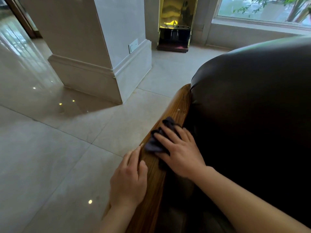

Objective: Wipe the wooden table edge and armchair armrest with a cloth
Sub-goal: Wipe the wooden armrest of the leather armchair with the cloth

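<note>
A wooden armrest [178, 106] runs from the bottom centre up to the middle of the view, along the left side of a dark leather armchair [252, 101]. A dark purple cloth [155, 143] lies crumpled on top of the armrest. My right hand [180, 152] lies flat on the cloth with fingers spread, pressing it onto the wood. My left hand [129, 179] rests on the outer left edge of the armrest, nearer to me, fingers curled over the wood. No table is in view.
Glossy pale floor tiles [58, 157] spread to the left. A white square pillar [94, 52] with a wall socket stands beyond. A gold and black cabinet [175, 29] stands by the back wall, and a window [262, 9] is at the top right.
</note>
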A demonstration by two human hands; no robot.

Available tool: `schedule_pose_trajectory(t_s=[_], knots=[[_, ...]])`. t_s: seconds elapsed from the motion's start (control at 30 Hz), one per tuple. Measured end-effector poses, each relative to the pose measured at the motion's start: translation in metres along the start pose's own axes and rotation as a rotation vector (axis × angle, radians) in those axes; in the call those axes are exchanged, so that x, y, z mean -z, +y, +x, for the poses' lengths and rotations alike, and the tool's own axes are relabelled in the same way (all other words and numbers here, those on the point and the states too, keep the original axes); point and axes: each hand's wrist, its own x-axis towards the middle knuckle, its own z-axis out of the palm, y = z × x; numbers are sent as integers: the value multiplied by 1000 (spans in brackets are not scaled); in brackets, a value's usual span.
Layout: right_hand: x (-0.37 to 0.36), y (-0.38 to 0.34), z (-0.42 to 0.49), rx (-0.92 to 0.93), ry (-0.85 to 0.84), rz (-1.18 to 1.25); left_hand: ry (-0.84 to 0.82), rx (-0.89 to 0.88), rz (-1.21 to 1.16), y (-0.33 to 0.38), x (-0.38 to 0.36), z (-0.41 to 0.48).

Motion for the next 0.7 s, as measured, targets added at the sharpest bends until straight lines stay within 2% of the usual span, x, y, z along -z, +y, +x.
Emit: schedule_pose_trajectory(t_s=[0.07,0.13,0.23,0.3,0.33,0.5,0.63,0.7], knots=[[4,4,25,-102,-18,32,1,-1,11,1,0,0],[-3,-10,27,-97,4,39,-10,-5,14,1,1,0],[-17,-34,-15,141,66,88,-3,9,-26,2,4,1],[-21,-26,-36,296,62,117,-14,8,-22,3,5,0],[-20,-16,-34,318,77,158,-18,6,-12,2,5,0],[-1,4,27,-64,225,346,-30,-3,61,3,1,-1],[18,28,66,-374,492,563,-93,-53,224,5,-2,-1],[24,41,88,-435,414,563,-117,-74,240,5,-3,-1]])
